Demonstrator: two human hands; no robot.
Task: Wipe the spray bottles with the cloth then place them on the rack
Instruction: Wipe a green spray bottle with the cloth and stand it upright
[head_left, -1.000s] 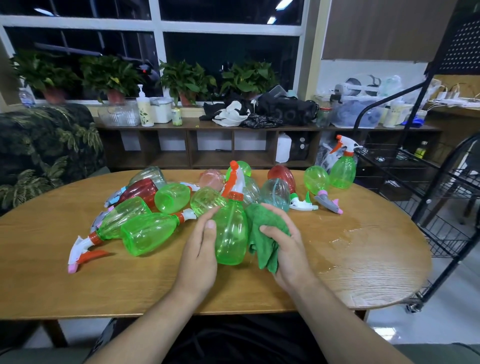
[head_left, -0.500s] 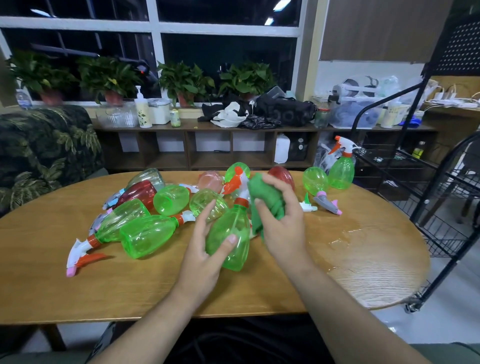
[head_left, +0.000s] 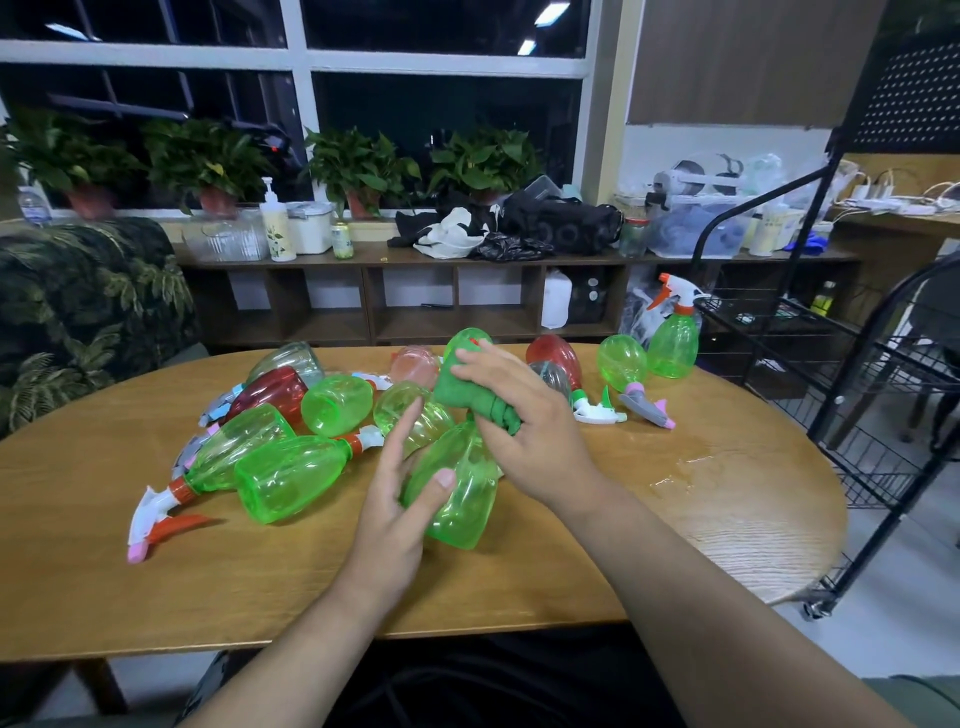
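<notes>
My left hand (head_left: 397, 499) grips the body of a clear green spray bottle (head_left: 460, 499), tilted with its base toward me above the wooden table (head_left: 727, 509). My right hand (head_left: 524, 421) holds a bunched green cloth (head_left: 470, 400) wrapped over the bottle's top, hiding the spray head. Behind lies a pile of several green and red spray bottles (head_left: 291, 475). One green bottle with an orange and white head (head_left: 673, 335) stands on the black wire rack (head_left: 852, 374) at the right.
A wet patch (head_left: 680, 473) shines on the table right of my hands. A loose white and green spray head (head_left: 597, 410) and a green bottle with a grey head (head_left: 623, 366) lie near the far right edge. A leaf-patterned sofa (head_left: 88, 312) stands at the left, a low shelf (head_left: 415, 291) behind.
The bottle has tilted from upright so its base points toward me. My right hand has carried the cloth from the bottle's side up over its spray head.
</notes>
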